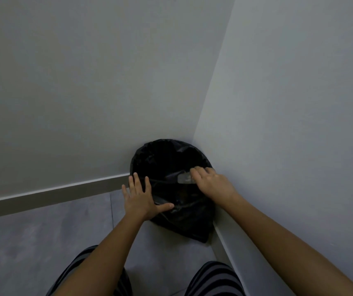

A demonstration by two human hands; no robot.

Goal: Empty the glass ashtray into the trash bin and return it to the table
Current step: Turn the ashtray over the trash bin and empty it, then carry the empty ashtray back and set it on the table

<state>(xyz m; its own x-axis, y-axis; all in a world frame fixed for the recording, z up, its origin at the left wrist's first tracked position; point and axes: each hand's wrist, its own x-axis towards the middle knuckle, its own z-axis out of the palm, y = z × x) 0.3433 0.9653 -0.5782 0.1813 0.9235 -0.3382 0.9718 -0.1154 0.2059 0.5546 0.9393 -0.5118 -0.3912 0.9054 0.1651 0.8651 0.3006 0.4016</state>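
Two hands, ashtray (184, 179), unlabelled bin (171, 159)

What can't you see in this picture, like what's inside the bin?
- Inside of the trash bin, head view: the black liner is too dark to show any contents.
- Glass ashtray: mostly covered by the right hand; whether it is empty cannot be told.
- Left hand: its palm lies flat on the bin's near side, hiding the liner beneath.
- The table: outside the frame.
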